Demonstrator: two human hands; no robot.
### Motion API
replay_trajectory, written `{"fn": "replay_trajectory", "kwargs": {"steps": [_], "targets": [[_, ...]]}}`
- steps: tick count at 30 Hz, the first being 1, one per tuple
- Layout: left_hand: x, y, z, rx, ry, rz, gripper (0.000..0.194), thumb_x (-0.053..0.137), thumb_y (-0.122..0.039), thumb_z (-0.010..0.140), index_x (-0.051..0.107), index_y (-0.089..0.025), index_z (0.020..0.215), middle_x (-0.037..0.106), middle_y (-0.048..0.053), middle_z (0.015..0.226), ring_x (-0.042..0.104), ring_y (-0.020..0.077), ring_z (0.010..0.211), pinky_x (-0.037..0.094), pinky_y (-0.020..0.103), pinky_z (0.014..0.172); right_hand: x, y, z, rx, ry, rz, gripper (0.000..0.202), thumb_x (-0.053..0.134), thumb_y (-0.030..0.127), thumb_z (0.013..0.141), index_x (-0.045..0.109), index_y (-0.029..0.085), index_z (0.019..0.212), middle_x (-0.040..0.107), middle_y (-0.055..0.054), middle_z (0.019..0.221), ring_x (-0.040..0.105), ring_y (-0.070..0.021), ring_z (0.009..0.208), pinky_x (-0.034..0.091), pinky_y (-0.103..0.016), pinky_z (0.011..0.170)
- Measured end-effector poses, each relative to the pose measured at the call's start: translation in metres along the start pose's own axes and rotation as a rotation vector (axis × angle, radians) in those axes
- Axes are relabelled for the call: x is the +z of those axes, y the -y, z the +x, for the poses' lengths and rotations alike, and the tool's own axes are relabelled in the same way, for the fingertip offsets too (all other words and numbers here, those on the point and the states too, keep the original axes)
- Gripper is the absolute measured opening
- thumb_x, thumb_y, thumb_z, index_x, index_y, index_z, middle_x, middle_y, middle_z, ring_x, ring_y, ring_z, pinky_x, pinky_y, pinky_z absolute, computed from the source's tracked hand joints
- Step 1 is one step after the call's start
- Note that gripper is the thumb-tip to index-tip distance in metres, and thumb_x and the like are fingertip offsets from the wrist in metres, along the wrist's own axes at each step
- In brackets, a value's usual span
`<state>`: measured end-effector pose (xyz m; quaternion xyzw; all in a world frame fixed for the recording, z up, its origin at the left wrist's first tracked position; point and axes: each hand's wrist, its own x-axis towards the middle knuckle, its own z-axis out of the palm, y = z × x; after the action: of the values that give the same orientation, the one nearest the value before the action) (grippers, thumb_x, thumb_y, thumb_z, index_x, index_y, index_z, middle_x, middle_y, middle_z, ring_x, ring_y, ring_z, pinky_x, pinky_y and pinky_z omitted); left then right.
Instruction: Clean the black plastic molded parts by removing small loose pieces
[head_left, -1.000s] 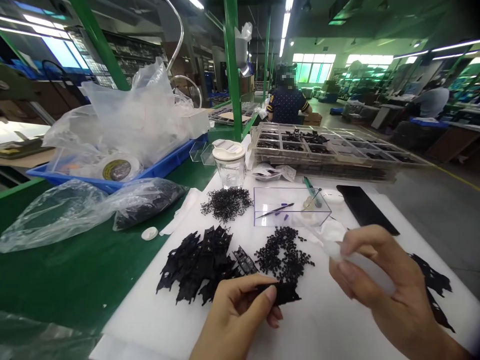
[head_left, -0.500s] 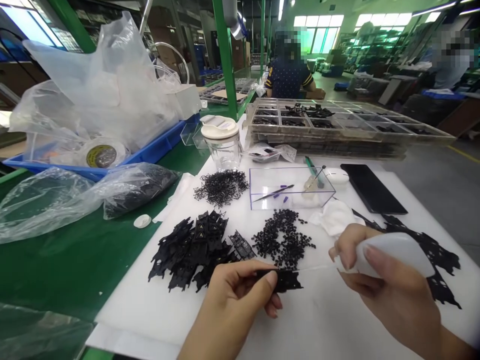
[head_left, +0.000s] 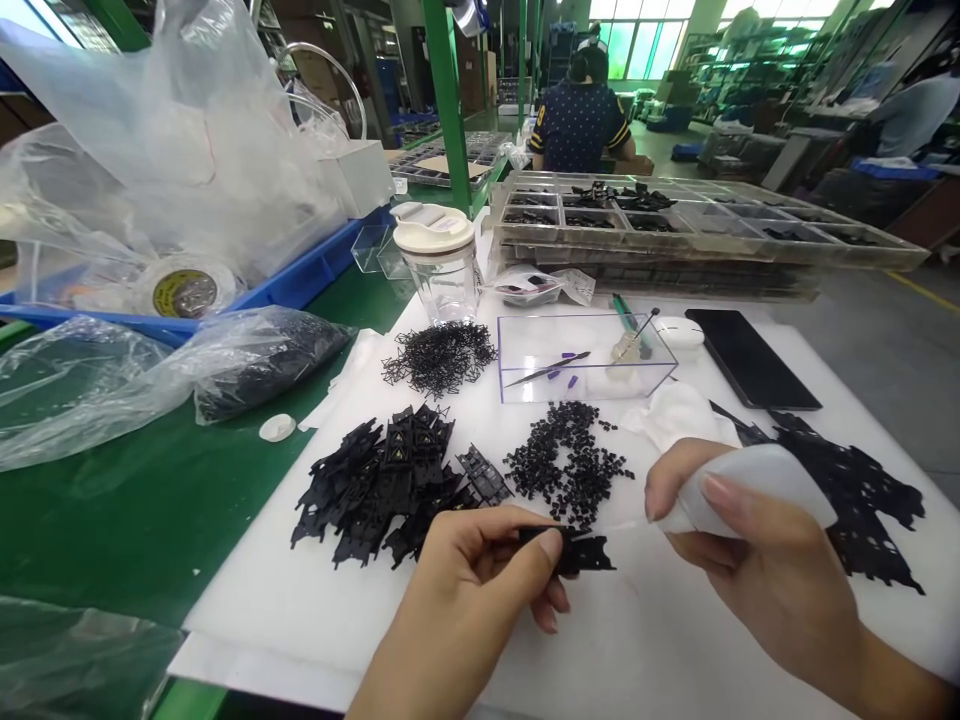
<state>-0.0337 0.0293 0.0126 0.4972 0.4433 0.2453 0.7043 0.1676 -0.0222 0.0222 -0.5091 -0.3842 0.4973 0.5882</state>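
Note:
Between the thumb and fingers of my left hand (head_left: 487, 580) is a flat black plastic part (head_left: 589, 553), held just above the white work surface. My right hand (head_left: 765, 570) is wrapped round a white squeeze bottle (head_left: 772, 485), whose thin clear nozzle points left toward that part. Whether the nozzle tip touches the part I cannot tell. Behind the held part lies a scatter of tiny black pieces (head_left: 574, 465). A heap of similar black plastic parts (head_left: 375, 480) is left of it, and a pile of thin black wire-like pieces (head_left: 442, 355) sits farther back.
Larger black parts (head_left: 855, 500) lie at the right beside a black phone (head_left: 750, 358). A clear box (head_left: 517, 375) with tweezers, a lidded cup (head_left: 442, 265) and stacked compartment trays (head_left: 697, 245) stand behind. At left are a blue bin (head_left: 300, 285) and plastic bags. A person sits farther off.
My right hand has shifted slightly left with the squeeze bottle, nearer the black part. The left hand keeps its hold, the part turned slightly. The whole view has tilted a little downward.

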Motion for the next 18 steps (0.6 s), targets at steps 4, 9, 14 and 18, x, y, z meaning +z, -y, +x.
{"fn": "replay_trajectory", "kwargs": {"steps": [4,9,14,18], "targets": [[-0.0003,-0.0009,0.0012,0.003,-0.002,-0.004,0.023,0.072,-0.033,0.087,0.077,-0.015,0.073,0.070,0.002,0.059,0.057,0.0110,0.051,0.047,0.020,0.055,0.0020,0.0007,-0.0004,0.008,-0.011,0.008,0.035,0.071,0.051,0.087,0.073,0.020,0.070,0.039,0.001,0.056,0.029,-0.0086,0.047,0.019,-0.023,0.042],[-0.0011,0.0019,0.0002,0.006,-0.001,-0.011,0.023,0.072,-0.033,0.086,0.077,-0.015,0.073,0.069,0.003,0.058,0.057,0.0114,0.051,0.047,0.020,0.053,0.0027,0.0017,0.0008,0.010,-0.014,0.006,0.034,0.071,0.050,0.088,0.074,0.020,0.071,0.039,0.001,0.056,0.030,-0.0096,0.048,0.020,-0.023,0.043],[-0.0004,0.0022,-0.0004,0.011,0.005,-0.015,0.023,0.072,-0.033,0.087,0.077,-0.015,0.073,0.068,0.001,0.057,0.056,0.0105,0.050,0.046,0.019,0.053,0.0018,0.0009,0.0000,-0.012,0.010,0.023,0.032,0.069,0.048,0.090,0.075,0.021,0.073,0.035,0.002,0.051,0.029,-0.0100,0.046,0.018,-0.025,0.044],[-0.0006,-0.0003,0.0011,0.001,-0.005,-0.012,0.023,0.072,-0.033,0.087,0.078,-0.015,0.074,0.068,0.001,0.057,0.056,0.0106,0.051,0.046,0.020,0.053,0.0006,0.0002,0.0002,-0.018,0.026,0.008,0.032,0.068,0.047,0.091,0.074,0.021,0.074,0.036,0.002,0.052,0.030,-0.0102,0.047,0.018,-0.026,0.044]]}}
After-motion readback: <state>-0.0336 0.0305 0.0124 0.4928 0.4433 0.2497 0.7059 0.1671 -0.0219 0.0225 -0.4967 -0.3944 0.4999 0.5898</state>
